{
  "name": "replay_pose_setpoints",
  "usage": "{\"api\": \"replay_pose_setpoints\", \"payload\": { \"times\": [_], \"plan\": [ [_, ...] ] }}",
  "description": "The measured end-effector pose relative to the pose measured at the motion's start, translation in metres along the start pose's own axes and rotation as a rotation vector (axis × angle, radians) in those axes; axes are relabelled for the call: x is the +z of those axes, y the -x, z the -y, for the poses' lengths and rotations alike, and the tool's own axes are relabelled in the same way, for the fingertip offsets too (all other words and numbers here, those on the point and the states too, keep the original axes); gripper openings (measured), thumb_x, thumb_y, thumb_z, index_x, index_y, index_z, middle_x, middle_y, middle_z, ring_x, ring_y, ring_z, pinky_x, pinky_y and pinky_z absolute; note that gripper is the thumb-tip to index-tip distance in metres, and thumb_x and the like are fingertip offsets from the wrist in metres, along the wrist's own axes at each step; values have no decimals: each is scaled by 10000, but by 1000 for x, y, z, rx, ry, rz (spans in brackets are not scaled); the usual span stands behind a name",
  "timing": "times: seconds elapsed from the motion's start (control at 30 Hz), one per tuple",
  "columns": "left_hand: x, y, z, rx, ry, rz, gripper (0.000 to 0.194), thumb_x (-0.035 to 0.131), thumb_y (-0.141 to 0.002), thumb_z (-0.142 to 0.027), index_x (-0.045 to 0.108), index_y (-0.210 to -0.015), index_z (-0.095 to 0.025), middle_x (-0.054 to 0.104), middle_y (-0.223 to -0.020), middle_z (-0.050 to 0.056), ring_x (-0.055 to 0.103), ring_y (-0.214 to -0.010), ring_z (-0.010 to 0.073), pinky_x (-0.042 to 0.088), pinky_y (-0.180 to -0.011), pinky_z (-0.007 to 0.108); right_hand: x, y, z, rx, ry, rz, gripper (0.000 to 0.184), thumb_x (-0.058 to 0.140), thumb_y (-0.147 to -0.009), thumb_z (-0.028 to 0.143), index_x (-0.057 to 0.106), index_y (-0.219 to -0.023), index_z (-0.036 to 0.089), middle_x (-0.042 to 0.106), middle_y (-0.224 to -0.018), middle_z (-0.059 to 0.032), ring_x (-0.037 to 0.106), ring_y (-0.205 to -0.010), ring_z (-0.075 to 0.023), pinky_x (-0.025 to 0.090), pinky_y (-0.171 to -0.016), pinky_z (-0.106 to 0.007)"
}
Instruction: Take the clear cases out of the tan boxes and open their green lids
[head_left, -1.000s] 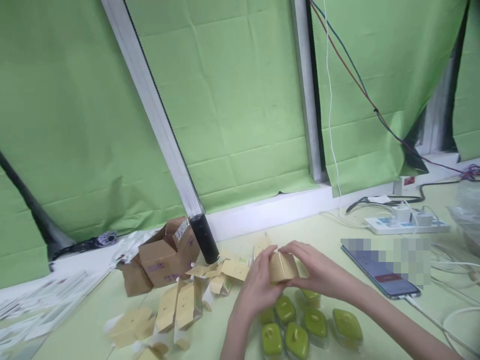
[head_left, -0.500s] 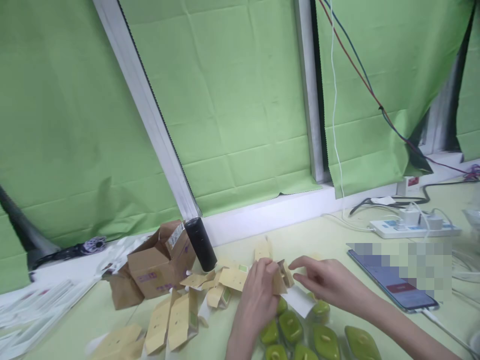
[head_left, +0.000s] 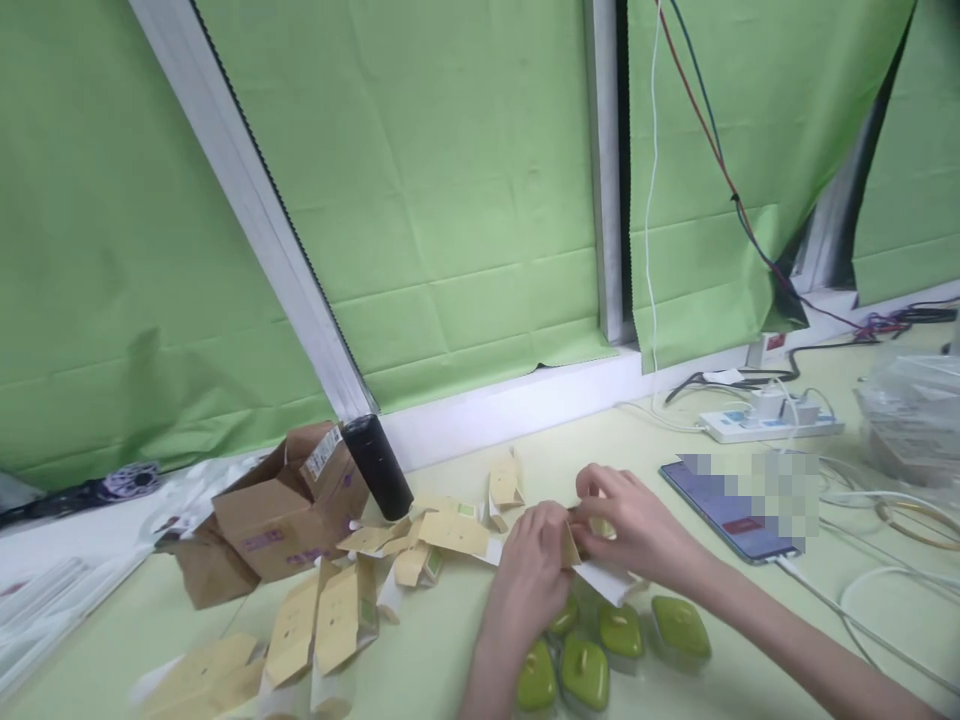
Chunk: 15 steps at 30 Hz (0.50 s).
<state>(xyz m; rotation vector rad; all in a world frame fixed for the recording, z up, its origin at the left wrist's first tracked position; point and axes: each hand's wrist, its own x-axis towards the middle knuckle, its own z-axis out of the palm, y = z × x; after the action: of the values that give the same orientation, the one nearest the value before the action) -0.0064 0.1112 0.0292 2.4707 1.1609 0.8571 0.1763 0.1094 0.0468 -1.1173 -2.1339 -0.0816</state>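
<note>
My left hand (head_left: 534,565) is closed around a small yellow-and-white carton (head_left: 602,582), whose white side points down to the right. My right hand (head_left: 626,515) has its fingers bent and pinched at the carton's upper right end; the exact grip is partly hidden. Below both hands, several green, rounded-square items (head_left: 585,672) in clear packaging stand on the table, each with a pale raised mark on top. Behind my left hand, an open yellow carton (head_left: 505,482) stands on the table.
Several unfolded yellow cartons (head_left: 345,620) lie to the left. Farther back are an open brown cardboard box (head_left: 277,515) and a black cylinder (head_left: 377,467). To the right lie a phone (head_left: 724,510) on a cable, a white power strip (head_left: 772,424) and a clear plastic bag (head_left: 915,410).
My right hand has moved in from beside the carton, and its fingers are now at the carton's end. The view has shifted, with more of the table's right side visible.
</note>
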Motion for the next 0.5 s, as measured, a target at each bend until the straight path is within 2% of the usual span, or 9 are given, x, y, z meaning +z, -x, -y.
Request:
{"api": "replay_pose_setpoints", "payload": {
  "times": [0.07, 0.13, 0.2, 0.27, 0.37, 0.5],
  "plan": [
    [-4, 1, 4, -104, 157, -34, 590, 555, -622, -20, 534, -1160, -262, 611, -1098, 77, 541, -1040, 301, 391, -904, 415, -13, 6, -13, 75, -136, -9, 146, 551, -863, 296, 634, -780, 210, 607, -1024, -81, 619, -906, -233, 522, -733, -381],
    [-12, 1, 9, -205, 308, -83, 662, 644, -582, -50, 547, -1199, -271, 610, -1154, 81, 514, -1113, 318, 358, -951, 394, -28, 15, -27, 213, -248, -19, 227, 486, -904, 390, 616, -834, 217, 623, -1066, -86, 634, -923, -233, 541, -751, -376],
    [-19, 1, 11, -303, 485, -168, 655, 707, -542, -73, 584, -1158, -260, 617, -1143, 77, 505, -1130, 307, 357, -955, 360, -36, 27, -40, 364, -305, -14, 254, 427, -926, 426, 576, -906, 221, 661, -1003, -78, 659, -854, -217, 554, -716, -352],
    [-22, -1, 10, -410, 703, -254, 543, 747, -515, -80, 632, -1026, -223, 651, -1009, 63, 554, -1035, 272, 394, -903, 328, -37, 40, -51, 448, -248, 49, 243, 390, -936, 421, 533, -907, 227, 689, -896, -56, 672, -791, -209, 551, -670, -335],
    [-18, -5, 3, -514, 946, -299, 375, 761, -555, -111, 628, -897, -186, 669, -891, 55, 605, -906, 221, 439, -833, 301, -25, 57, -61, 430, -105, 163, 213, 370, -936, 368, 504, -846, 230, 695, -785, -36, 682, -736, -214, 530, -611, -324],
    [-6, -7, -4, -573, 1144, -270, 372, 724, -686, -232, 586, -1029, -192, 677, -1018, 85, 621, -971, 218, 477, -829, 318, -7, 69, -64, 382, -44, 208, 184, 410, -918, 312, 519, -800, 223, 685, -716, -20, 673, -665, -204, 510, -569, -307]
  ]
}}
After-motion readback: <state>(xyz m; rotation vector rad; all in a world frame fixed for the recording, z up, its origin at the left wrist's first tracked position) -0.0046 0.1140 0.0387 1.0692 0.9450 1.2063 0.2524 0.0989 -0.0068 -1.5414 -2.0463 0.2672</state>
